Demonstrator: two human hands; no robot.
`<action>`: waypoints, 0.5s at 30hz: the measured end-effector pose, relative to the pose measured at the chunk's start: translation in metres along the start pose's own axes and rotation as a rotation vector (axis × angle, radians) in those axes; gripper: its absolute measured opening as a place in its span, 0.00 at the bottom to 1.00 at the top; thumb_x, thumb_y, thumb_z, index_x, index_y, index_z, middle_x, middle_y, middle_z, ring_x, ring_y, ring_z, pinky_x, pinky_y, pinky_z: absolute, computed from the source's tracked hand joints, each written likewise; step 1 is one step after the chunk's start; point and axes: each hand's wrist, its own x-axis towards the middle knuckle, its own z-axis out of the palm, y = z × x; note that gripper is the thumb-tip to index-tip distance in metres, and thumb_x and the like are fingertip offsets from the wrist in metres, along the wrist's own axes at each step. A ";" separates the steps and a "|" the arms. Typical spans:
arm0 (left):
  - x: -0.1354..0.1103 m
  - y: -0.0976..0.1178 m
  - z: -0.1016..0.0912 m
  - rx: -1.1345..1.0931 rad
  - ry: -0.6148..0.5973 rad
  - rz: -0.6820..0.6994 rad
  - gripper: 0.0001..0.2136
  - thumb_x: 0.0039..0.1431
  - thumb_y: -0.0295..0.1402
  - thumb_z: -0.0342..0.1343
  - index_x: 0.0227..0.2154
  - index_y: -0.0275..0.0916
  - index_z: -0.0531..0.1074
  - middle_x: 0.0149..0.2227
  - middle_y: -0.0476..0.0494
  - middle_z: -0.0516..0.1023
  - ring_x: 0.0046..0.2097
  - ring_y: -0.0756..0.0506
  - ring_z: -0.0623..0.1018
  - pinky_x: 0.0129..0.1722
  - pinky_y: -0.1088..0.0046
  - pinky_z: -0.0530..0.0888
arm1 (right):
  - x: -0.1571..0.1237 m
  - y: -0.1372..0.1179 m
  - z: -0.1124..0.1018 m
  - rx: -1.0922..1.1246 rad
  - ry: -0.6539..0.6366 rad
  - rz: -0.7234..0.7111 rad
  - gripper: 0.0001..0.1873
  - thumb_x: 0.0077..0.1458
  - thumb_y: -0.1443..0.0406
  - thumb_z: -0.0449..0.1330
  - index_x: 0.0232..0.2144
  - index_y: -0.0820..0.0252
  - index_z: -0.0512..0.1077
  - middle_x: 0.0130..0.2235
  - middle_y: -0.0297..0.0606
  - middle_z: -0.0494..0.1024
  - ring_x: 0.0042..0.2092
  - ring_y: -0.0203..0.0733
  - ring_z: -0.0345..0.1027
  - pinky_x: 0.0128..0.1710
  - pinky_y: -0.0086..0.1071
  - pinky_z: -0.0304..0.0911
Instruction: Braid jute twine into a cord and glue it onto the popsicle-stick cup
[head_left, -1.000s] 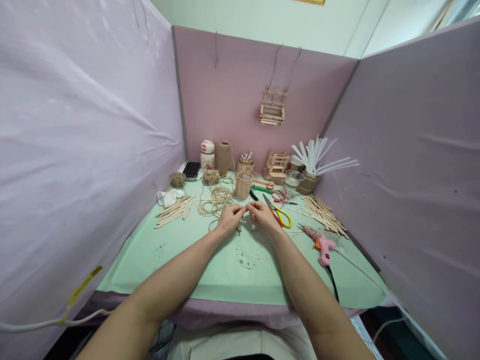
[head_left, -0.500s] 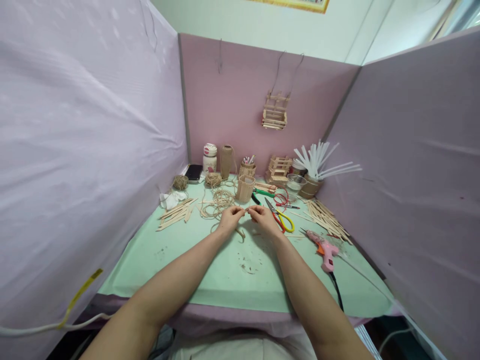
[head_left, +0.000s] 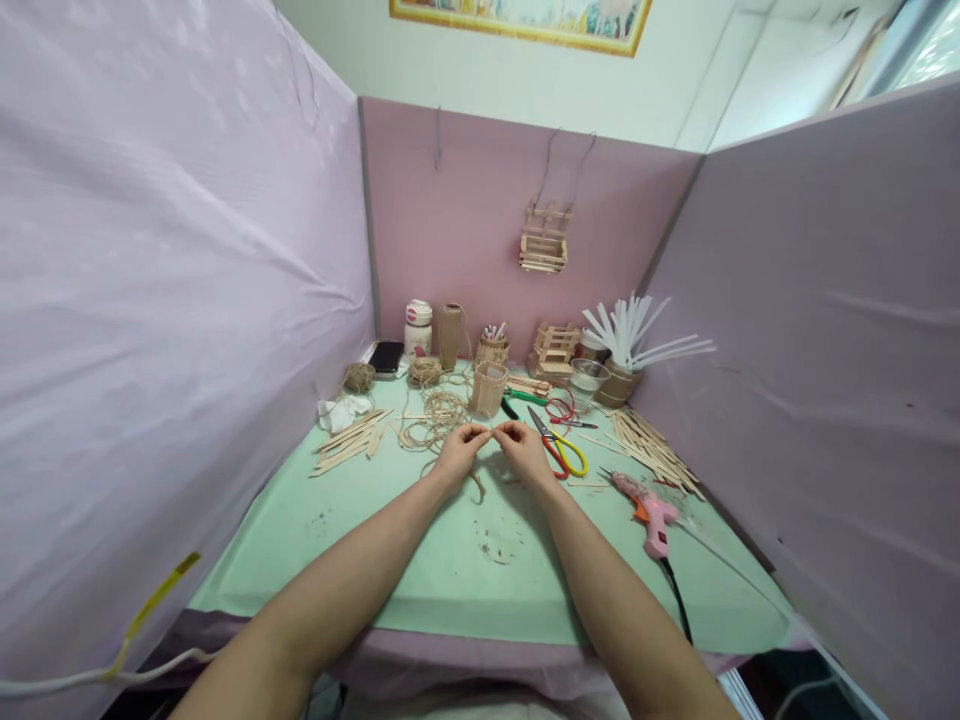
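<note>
Over the middle of the table, my left hand (head_left: 461,455) and my right hand (head_left: 523,450) meet at the fingertips, thumbs and forefingers pinched. What lies between them is too small to make out. A short curled end of jute twine (head_left: 478,487) shows just below my left hand. Loose coils of twine (head_left: 442,418) spread behind that hand. Straight beyond my fingers stands a small cup of wooden sticks (head_left: 489,388). Scissors with one red and one yellow handle (head_left: 559,445) lie beside my right hand, with green-handled pliers (head_left: 525,397) behind them.
A pink glue gun (head_left: 652,515) lies at right with its cord over the front edge. Flat wooden sticks lie in a left pile (head_left: 349,445) and a right pile (head_left: 652,455). White glue sticks (head_left: 630,330) stand in a pot. A twine-wrapped bottle (head_left: 451,337) stands at the back.
The view has tilted up slightly, showing more of the framed picture on the wall. My hands stay together at the fingertips, with only a slight shift of the fingers.
</note>
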 end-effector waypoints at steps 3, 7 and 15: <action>0.001 0.000 0.000 0.026 0.025 0.058 0.09 0.47 0.37 0.57 0.27 0.36 0.73 0.28 0.47 0.74 0.32 0.49 0.71 0.35 0.72 0.68 | 0.000 0.001 0.001 -0.067 -0.002 -0.044 0.12 0.45 0.57 0.58 0.26 0.60 0.74 0.23 0.34 0.73 0.27 0.38 0.64 0.27 0.30 0.58; 0.000 0.004 -0.001 0.089 0.044 0.102 0.09 0.47 0.37 0.56 0.27 0.35 0.73 0.29 0.46 0.75 0.34 0.48 0.72 0.37 0.71 0.68 | -0.001 0.001 0.003 -0.096 0.000 -0.073 0.13 0.46 0.57 0.57 0.27 0.60 0.75 0.24 0.37 0.75 0.29 0.40 0.66 0.30 0.32 0.60; -0.001 0.001 0.005 -0.006 0.070 0.008 0.09 0.46 0.38 0.56 0.26 0.35 0.70 0.26 0.48 0.72 0.29 0.51 0.70 0.30 0.75 0.66 | -0.010 -0.008 0.008 -0.123 0.087 -0.146 0.10 0.46 0.59 0.57 0.25 0.60 0.72 0.28 0.38 0.75 0.31 0.40 0.66 0.34 0.33 0.62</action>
